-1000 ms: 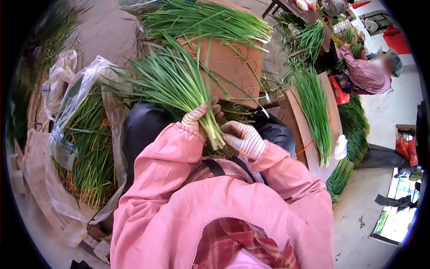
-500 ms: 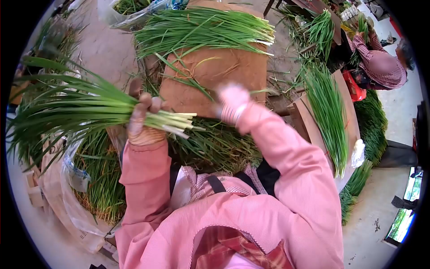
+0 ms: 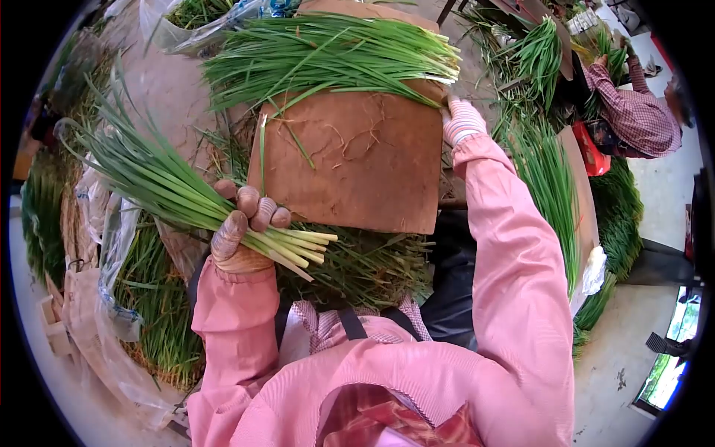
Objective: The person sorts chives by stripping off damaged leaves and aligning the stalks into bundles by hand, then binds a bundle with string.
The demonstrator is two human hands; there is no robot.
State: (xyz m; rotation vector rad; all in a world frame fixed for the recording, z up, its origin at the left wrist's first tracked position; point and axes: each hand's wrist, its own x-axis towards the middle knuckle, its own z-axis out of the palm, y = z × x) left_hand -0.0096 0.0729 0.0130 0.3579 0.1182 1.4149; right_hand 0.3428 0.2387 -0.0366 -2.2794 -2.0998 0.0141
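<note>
My left hand (image 3: 244, 231), in a striped glove, is wrapped round a bunch of green stalks (image 3: 160, 182). The pale cut ends point right, and the leaves fan out to the upper left. My right hand (image 3: 463, 121), also gloved, is at the right edge of a brown board (image 3: 357, 171), close to the white ends of a large pile of stalks (image 3: 328, 56). Its fingertips are partly hidden, and what they hold, if anything, is too small to name. A few loose stalks (image 3: 299, 143) and thin brown strands lie on the board.
A plastic bag of leaves (image 3: 160, 305) stands at the left. Trimmings (image 3: 372, 261) lie below the board. More stalks (image 3: 547, 194) rest on a slanted board at the right. Another person in a checked shirt (image 3: 640, 119) sits at the upper right, with a red bag (image 3: 590, 149) nearby.
My left hand has carried the bunch leftward from my lap. My right hand has let go of its lower end and moved up and right to the board's edge.
</note>
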